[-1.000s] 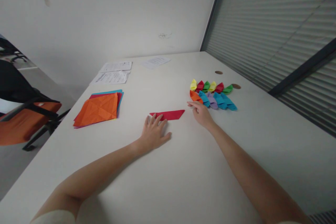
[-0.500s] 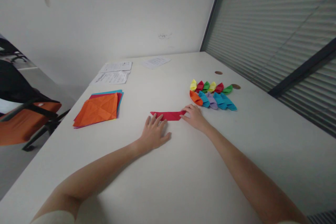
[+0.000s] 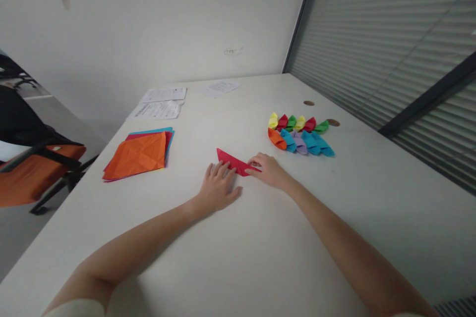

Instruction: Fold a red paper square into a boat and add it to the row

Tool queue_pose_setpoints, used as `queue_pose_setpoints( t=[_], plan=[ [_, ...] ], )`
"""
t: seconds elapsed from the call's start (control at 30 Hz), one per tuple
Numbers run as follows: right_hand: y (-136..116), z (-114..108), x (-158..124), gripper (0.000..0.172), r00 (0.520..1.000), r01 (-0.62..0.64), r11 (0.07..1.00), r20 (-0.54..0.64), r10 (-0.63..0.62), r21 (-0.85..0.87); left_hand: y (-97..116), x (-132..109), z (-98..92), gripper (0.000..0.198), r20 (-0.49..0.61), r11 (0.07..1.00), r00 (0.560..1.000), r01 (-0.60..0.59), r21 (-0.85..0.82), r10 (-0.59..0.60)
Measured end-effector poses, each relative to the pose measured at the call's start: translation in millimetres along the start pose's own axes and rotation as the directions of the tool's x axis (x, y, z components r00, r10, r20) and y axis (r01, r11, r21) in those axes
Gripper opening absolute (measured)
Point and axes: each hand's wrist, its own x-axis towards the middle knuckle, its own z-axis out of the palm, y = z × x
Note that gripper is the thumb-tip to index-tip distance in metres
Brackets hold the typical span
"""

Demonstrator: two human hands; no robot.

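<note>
A folded strip of red paper (image 3: 233,160) lies slanted on the white table in front of me, its left end pointing up and away. My left hand (image 3: 219,185) rests flat with fingers spread, fingertips on the near edge of the paper and thumb out to the right. At the paper's right end, my right hand (image 3: 270,170) pinches the red paper between thumb and fingers. Several folded paper pieces (image 3: 296,141) in orange, blue and purple sit in a row beyond my right hand, with a second row of yellow, red and green pieces (image 3: 299,123) behind.
A stack of coloured paper sheets, orange on top (image 3: 137,156), lies to the left. Printed papers (image 3: 159,108) are at the table's far left, another sheet (image 3: 222,88) at the back. An orange and black chair (image 3: 40,168) stands left; window blinds (image 3: 401,34) are right.
The red paper has turned from level to slanted, its right end lower and nearer. My right hand has moved slightly left and toward me with it. The left hand has stayed put.
</note>
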Motion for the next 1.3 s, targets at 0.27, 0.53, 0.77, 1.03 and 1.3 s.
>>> queue_pose_setpoints(
  t=[0.27,0.53,0.77,1.03,1.3],
  plan=[
    [-7.3,11.2,-5.9,0.036,0.988,0.153,0.98,0.012,-0.153,-0.13,-0.2,3.2,-3.9,0.052,-0.026,0.996,0.999,-0.026,-0.087,0.024],
    [-9.4,9.7,-6.0,0.033,0.982,0.189,0.959,0.032,-0.187,-0.21,-28.3,19.2,3.5,0.068,-0.076,0.953,0.997,0.008,-0.303,-0.033],
    [-12.0,10.1,-7.1,0.031,0.976,0.217,0.949,0.024,-0.217,-0.23,-28.5,19.3,0.1,0.078,-0.096,0.936,0.995,-0.046,-0.349,0.013],
    [-7.4,15.2,-4.3,0.034,0.994,0.094,0.989,-0.052,-0.101,-0.117,-27.2,21.7,-1.4,0.027,-0.117,0.905,0.993,-0.041,-0.424,-0.01],
    [-1.6,15.5,-0.4,0.024,0.984,0.063,0.992,-0.172,-0.044,0.112,-34.5,20.8,2.6,0.027,-0.126,0.979,0.991,-0.063,-0.194,0.039]
  ],
)
